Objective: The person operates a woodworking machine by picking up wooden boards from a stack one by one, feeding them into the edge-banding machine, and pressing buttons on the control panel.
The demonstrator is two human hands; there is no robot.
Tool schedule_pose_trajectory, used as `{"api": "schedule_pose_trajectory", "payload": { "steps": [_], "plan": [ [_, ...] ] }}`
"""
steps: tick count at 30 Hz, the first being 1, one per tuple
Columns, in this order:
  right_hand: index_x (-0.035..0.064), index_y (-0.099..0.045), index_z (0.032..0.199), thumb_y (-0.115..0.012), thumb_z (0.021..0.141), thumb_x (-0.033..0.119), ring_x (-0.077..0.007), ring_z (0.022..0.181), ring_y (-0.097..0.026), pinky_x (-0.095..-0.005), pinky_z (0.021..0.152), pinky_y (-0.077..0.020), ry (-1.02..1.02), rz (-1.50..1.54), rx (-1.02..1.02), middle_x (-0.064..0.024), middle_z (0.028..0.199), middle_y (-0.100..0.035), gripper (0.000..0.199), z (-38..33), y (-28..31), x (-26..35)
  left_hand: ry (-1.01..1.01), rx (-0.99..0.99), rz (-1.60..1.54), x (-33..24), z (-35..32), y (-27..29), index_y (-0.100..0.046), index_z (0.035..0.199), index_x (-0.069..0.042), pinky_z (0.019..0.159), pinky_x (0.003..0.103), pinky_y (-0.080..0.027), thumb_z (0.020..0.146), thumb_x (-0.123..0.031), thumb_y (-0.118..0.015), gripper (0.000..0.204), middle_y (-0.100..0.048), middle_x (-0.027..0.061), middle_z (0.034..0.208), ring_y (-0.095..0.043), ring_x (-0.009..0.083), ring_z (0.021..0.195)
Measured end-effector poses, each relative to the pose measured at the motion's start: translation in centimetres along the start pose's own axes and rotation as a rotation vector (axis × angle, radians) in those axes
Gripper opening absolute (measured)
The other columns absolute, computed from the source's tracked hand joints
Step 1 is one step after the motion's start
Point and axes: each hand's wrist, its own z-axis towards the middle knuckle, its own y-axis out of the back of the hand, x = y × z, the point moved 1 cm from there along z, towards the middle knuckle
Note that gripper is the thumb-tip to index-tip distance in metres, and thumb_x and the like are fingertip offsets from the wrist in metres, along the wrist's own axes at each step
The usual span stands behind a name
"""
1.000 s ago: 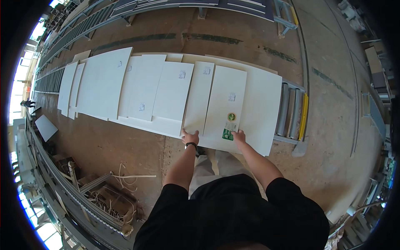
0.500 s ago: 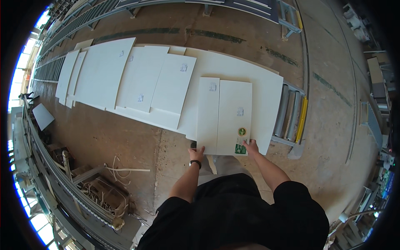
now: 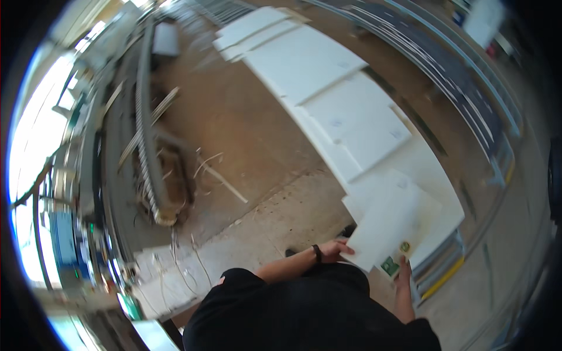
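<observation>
My left hand (image 3: 335, 250), with a dark band at the wrist, is closed on the near left corner of a white panel (image 3: 380, 219), thumb on top. This panel is smeared by motion and lies at a slant over the near end of the stack. Beside it, partly covered, is a labelled white panel (image 3: 417, 237) with a round sticker and a green sticker at its near end. My right hand (image 3: 403, 274) grips that near edge next to the stickers, its underside fingers hidden. Below both lies a large white board (image 3: 442, 202).
More white panels (image 3: 304, 55) lie overlapped along the stack toward the far left. A roller conveyor with a yellow end (image 3: 442, 279) stands at the right. Another conveyor (image 3: 433, 64) carries dark panels beyond. Machinery with a long rail (image 3: 143, 117) and scraps (image 3: 225, 181) are at the left.
My view has swung to the left, so the stack now runs diagonally. The left-hand panel has shifted over the labelled one. Both hands stay at the panels' near edges.
</observation>
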Motion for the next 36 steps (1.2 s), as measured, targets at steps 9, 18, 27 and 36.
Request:
{"api": "schedule_pose_trajectory", "payload": {
  "steps": [9,18,27,36],
  "plan": [
    [-0.0081,-0.058,0.094,-0.051,0.099,0.033,-0.0271,0.07,-0.061,-0.0361,0.065,-0.0495,0.561,-0.981,-0.398,-0.0208,0.086,-0.064,0.042,-1.8,-4.7,2.1,-0.812,-0.075,0.291,-2.4,-30.1,6.2,-0.046,0.133,-0.004,0.088,0.029,-0.049,0.077,0.011,-0.064,0.061,-0.062,0.008,0.116,-0.06,0.0178,0.097],
    [-0.0091,-0.058,0.108,-0.049,0.101,0.026,-0.0258,0.077,-0.065,-0.0331,0.067,-0.0523,0.911,-0.953,0.059,-0.0206,0.095,-0.066,0.037,-11.4,-38.8,3.7,-1.67,-0.647,-0.151,4.4,-60.4,12.8,-0.041,0.135,-0.007,0.08,0.029,-0.052,0.08,0.009,-0.062,0.061,-0.059,0.0083,0.117,-0.06,0.0182,0.096],
    [-0.0072,-0.056,0.115,-0.053,0.099,0.024,-0.0196,0.082,-0.065,-0.0261,0.07,-0.052,0.507,-0.8,1.052,-0.0162,0.103,-0.066,0.035,-24.1,-76.3,-16.0,-1.926,-1.327,-0.682,24.3,-74.5,17.5,-0.044,0.129,-0.007,0.064,0.038,-0.057,0.083,0.003,-0.061,0.051,-0.058,0.0139,0.113,-0.061,0.0254,0.087],
    [-0.0076,-0.058,0.112,-0.058,0.094,0.017,-0.0123,0.074,-0.061,-0.0217,0.065,-0.0488,-0.094,-1.137,1.822,-0.0114,0.094,-0.067,0.03,-49.4,-97.2,-45.0,-2.191,-1.495,-1.298,36.9,-81.2,24.1,-0.046,0.128,-0.005,0.058,0.031,-0.053,0.081,0.002,-0.054,0.049,-0.062,0.0141,0.106,-0.063,0.0243,0.079]
  ]
}}
